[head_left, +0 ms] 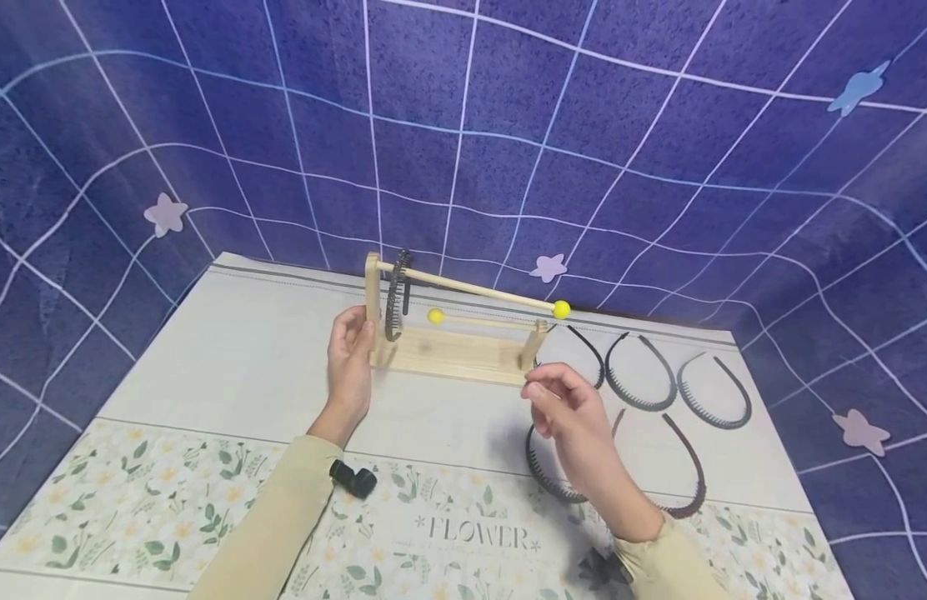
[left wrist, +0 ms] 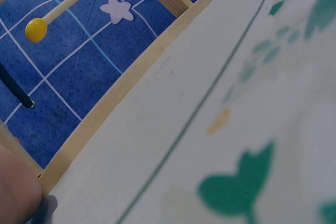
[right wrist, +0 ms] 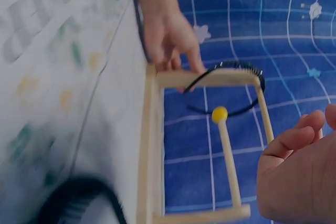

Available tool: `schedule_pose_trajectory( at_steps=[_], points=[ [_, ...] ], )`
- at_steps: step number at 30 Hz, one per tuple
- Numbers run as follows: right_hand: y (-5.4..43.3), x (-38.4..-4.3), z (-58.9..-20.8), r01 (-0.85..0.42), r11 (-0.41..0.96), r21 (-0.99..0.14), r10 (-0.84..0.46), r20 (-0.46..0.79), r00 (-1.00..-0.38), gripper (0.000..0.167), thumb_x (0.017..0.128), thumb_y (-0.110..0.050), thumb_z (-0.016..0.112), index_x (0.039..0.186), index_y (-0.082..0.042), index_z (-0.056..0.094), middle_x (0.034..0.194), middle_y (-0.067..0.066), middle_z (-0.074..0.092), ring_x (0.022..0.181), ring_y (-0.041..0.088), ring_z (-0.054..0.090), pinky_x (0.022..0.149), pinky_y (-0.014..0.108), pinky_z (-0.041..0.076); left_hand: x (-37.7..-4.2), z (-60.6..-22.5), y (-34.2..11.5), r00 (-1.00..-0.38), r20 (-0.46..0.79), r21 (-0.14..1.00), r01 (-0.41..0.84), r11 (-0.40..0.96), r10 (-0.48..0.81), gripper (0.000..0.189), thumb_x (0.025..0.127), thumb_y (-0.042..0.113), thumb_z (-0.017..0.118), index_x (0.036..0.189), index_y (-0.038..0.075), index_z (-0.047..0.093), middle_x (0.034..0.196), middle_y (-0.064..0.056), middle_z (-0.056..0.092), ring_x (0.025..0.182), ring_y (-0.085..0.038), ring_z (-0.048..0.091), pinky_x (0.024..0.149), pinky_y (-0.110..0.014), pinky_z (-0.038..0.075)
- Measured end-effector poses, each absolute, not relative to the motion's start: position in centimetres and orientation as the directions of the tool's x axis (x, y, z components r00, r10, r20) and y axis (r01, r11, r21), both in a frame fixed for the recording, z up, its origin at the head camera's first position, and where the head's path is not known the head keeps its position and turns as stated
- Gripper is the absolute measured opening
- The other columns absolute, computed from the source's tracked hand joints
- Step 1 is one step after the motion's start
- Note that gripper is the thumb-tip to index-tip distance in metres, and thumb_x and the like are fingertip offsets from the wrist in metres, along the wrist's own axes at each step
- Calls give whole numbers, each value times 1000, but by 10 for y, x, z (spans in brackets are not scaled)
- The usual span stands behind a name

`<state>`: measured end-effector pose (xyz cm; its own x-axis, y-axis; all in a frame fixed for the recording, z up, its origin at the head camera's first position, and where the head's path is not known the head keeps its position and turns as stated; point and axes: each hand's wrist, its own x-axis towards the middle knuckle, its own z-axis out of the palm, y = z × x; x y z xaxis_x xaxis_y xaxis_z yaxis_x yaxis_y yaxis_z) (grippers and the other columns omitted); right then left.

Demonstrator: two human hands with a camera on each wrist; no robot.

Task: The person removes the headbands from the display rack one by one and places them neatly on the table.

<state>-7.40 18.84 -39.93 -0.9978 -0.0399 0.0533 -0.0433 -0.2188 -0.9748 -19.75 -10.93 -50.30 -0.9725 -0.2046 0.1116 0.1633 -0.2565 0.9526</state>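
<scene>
A light wooden rack stands on the table, with one rod fixed to each of its uprights and a yellow ball on each rod's free end. My left hand grips the left upright, thumb on the near side. From the upper rod hangs a black toothed headband, close to that upright; the right wrist view shows the headband looped around the rod. My right hand, fingers loosely curled and holding nothing, hovers just in front of the rack's right end. The lower rod carries no headband.
Several dark headbands lie on the table to the right, one partly hidden under my right forearm. The white tablecloth has a flowered band at the front. A blue grid-patterned curtain rises behind the table and at both sides.
</scene>
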Motion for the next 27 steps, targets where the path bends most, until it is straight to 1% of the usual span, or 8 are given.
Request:
schedule_pose_trajectory(
  at_steps=[7, 11, 14, 18, 24, 27],
  points=[
    [159, -89, -390, -25, -299, -954, -47, 41, -998, 25, 101, 6, 67, 105, -18, 75, 89, -3, 66, 63, 8, 48, 57, 17, 38, -197, -505, -111, -975, 95, 955, 146, -258, -199, 26, 119, 19, 51, 145, 22, 54, 160, -5, 55, 152, -19, 49, 128, -33, 41],
    [146, -97, -387, -18, -318, -948, -47, 35, -998, 26, 101, 6, 67, 104, -18, 75, 89, -3, 66, 61, 8, 48, 56, 18, 38, -197, -505, -112, -976, 101, 956, 148, -254, -191, 28, 119, 19, 51, 146, 21, 53, 161, -6, 54, 152, -20, 49, 129, -35, 40],
    [136, -102, -385, -13, -339, -941, -74, 40, -996, 26, 101, 5, 67, 105, -19, 75, 89, -4, 66, 61, 8, 49, 55, 17, 39, -198, -505, -113, -975, 109, 957, 155, -246, -192, 28, 119, 19, 50, 147, 21, 53, 161, -7, 54, 153, -21, 49, 131, -34, 38],
    [122, -108, -382, 4, -367, -930, -118, 42, -992, 26, 101, 4, 67, 108, -20, 75, 93, -4, 68, 62, 8, 51, 55, 17, 40, -199, -504, -112, -974, 111, 959, 157, -238, -196, 28, 119, 19, 51, 146, 20, 53, 162, -8, 54, 155, -21, 48, 132, -34, 36],
    [100, -122, -381, 21, -386, -922, -153, 42, -987, 22, 102, 2, 68, 117, -13, 76, 104, -1, 74, 65, 11, 55, 58, 20, 42, -197, -504, -111, -974, 103, 959, 151, -238, -202, 28, 119, 18, 51, 147, 19, 53, 164, -9, 53, 157, -23, 46, 133, -35, 36],
    [88, -130, -381, 29, -380, -924, -164, 37, -986, 24, 103, 2, 69, 122, -10, 75, 107, -1, 76, 67, 11, 59, 57, 19, 43, -197, -503, -112, -974, 99, 961, 147, -236, -203, 28, 118, 19, 52, 147, 19, 53, 164, -9, 53, 157, -22, 46, 133, -35, 36]
  ],
)
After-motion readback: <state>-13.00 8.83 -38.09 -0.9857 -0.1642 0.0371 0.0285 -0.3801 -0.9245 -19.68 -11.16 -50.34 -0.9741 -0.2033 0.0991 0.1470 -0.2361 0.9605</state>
